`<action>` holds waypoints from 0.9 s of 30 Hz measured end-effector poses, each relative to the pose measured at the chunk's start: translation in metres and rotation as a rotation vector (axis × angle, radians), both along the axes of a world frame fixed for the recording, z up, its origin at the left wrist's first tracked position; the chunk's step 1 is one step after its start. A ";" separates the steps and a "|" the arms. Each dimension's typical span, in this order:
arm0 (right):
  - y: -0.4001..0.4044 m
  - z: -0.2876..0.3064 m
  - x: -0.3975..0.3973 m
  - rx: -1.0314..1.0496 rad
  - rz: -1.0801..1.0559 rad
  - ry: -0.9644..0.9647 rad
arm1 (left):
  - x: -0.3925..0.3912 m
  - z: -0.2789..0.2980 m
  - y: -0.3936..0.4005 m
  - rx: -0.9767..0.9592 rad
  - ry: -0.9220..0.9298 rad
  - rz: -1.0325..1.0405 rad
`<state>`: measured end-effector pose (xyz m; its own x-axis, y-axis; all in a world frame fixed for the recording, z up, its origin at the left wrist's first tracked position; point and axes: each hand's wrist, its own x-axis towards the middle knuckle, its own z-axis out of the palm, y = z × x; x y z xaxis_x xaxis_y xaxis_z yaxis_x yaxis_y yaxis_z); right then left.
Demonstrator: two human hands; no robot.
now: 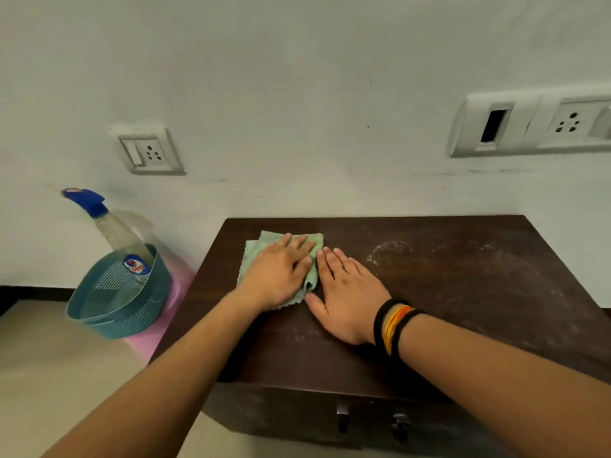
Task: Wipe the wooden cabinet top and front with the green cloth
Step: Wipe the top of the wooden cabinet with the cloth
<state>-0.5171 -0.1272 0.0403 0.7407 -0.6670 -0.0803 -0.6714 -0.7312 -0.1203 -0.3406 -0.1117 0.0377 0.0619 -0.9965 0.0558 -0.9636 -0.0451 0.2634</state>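
Here the green cloth (284, 259) lies folded on the dark wooden cabinet top (446, 285), toward its rear left corner. The left hand (281, 272) rests flat on the cloth, palm down, fingers (299, 242) stretched out and slightly spread over the fabric rather than curled around it; it presses the cloth instead of gripping it. The right hand (347, 299) lies flat on the bare wood just beside the cloth, fingers extended and close together, their tips reaching the cloth's right edge, holding nothing. Black and orange thread bands (393, 325) circle the right wrist.

To the right of the hands, pale dusty streaks (386, 249) mark the cabinet top. The cabinet front (297, 414) shows at the bottom of the view, with two dark metal handles (370, 421) on it.

Left of the cabinet, a teal perforated basket (122, 299) sits on a pink item (178, 285) and holds a clear spray bottle (115, 233) with a blue trigger head, leaning against the basket's rim. On the white wall (297, 94) behind are a switch-and-socket plate (148, 152) on the left and a wider socket panel (535, 123) on the right.
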 end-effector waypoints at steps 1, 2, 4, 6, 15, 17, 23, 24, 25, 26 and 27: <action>-0.001 0.000 -0.004 -0.001 0.010 0.019 | 0.008 0.001 -0.011 0.012 0.004 0.028; -0.002 0.002 -0.008 -0.002 0.022 0.039 | 0.023 0.003 -0.016 0.030 -0.007 0.106; -0.005 0.004 -0.018 0.010 0.038 0.070 | 0.055 0.005 -0.001 0.059 -0.068 0.321; -0.006 0.002 -0.026 0.004 0.025 0.075 | 0.039 0.001 0.033 0.066 -0.110 0.348; -0.009 0.000 -0.038 0.031 0.016 0.025 | 0.008 0.001 0.018 0.117 -0.104 0.255; -0.009 -0.003 -0.041 0.016 0.014 -0.006 | -0.024 -0.006 0.054 0.086 -0.107 0.160; -0.015 0.000 -0.042 0.022 0.044 -0.011 | 0.012 0.006 0.027 0.154 -0.056 0.213; -0.014 0.000 -0.042 0.018 0.050 -0.010 | 0.016 0.004 0.052 0.147 -0.069 0.250; -0.013 -0.002 -0.042 0.011 0.050 -0.014 | 0.009 -0.001 0.083 0.099 -0.071 0.249; -0.013 -0.002 -0.042 0.010 0.044 -0.021 | -0.010 0.000 0.109 0.058 -0.072 0.196; -0.013 -0.002 -0.043 0.013 0.044 -0.027 | -0.029 0.000 0.123 0.038 -0.047 0.099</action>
<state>-0.5596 -0.1406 0.0380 0.7712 -0.6330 -0.0678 -0.6352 -0.7581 -0.1476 -0.3699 0.0117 0.0377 0.1582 -0.9871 0.0236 -0.9653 -0.1496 0.2140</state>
